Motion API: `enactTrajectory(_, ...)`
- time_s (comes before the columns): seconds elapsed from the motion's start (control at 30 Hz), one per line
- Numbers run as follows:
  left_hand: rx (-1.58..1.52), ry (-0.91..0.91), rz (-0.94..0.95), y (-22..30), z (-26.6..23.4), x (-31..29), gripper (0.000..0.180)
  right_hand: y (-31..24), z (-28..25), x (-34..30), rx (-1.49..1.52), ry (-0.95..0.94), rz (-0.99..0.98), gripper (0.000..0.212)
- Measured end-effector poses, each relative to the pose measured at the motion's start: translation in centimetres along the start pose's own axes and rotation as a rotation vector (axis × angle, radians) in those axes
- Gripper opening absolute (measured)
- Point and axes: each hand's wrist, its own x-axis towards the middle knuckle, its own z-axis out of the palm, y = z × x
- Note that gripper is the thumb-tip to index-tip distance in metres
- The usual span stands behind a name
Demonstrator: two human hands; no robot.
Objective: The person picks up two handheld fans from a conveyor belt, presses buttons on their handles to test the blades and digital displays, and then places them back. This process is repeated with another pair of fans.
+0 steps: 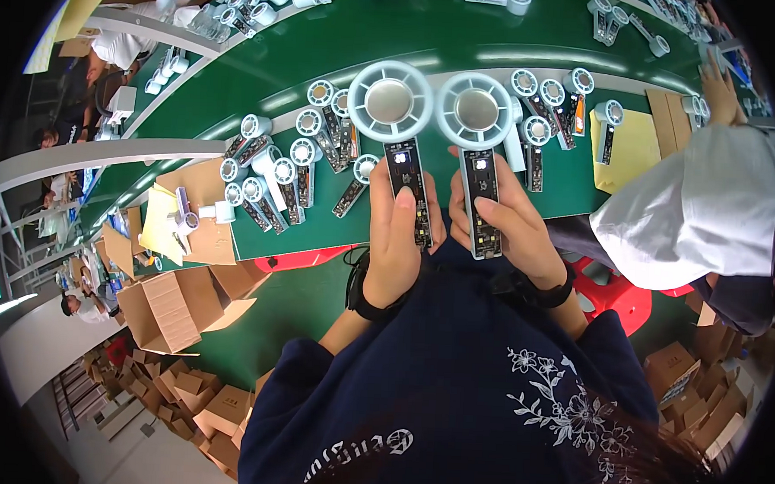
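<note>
Dark navy cloth top (452, 357) with white floral print fills the bottom centre of the frame. Above it, at the centre, the left hand (389, 238) has its fingers clamped round a pale-blue plastic device (404, 165) with a round spoked head and exposed black circuit board. Just beside it, the right hand (519, 235) grips a matching pale-blue device (480, 172), thumb over the board. Similar round-headed units (304, 152) lie on the green worktop (336, 231), left and right of centre. An open brown cardboard box (173, 309) sits at left.
</note>
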Motion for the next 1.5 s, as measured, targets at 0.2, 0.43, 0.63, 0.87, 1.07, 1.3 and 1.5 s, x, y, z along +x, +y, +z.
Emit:
enactTrajectory(0.2, -0.047, 0.001, 0.02, 0.2, 0.9, -0.6, 0.044, 0.1, -0.1, -0.8, 0.009, -0.008, -0.032, 0.061)
enactTrajectory(0.43, -0.037, 0.01, -0.01, -0.4, 1.0, -0.5, 0.042, 0.3, -0.5, -0.9, -0.013, 0.004, -0.028, 0.058)
enactTrajectory(0.63, -0.016, 0.004, -0.033, -0.5, 1.4, -0.2, 0.042, 0.1, -0.8, -1.2, -0.034, 0.007, -0.028, 0.055)
enactTrajectory(0.87, 0.036, 0.017, -0.059, -0.7, 1.4, 0.5, 0.041, -0.3, -1.1, -1.1, -0.067, 0.018, -0.029, 0.053)
enactTrajectory(1.07, 0.041, 0.024, -0.099, -0.5, 1.3, 0.7, 0.041, -0.2, -1.5, -0.7, -0.064, 0.036, -0.015, 0.053)
enactTrajectory(1.3, 0.037, 0.041, -0.081, -0.6, 0.9, 0.9, 0.039, 0.0, -1.5, 0.0, -0.08, 0.022, -0.001, 0.053)
enactTrajectory(1.5, 0.083, 0.047, -0.067, -0.5, 0.6, 0.8, 0.039, 0.1, -1.1, 0.2, -0.077, 0.023, 0.009, 0.054)
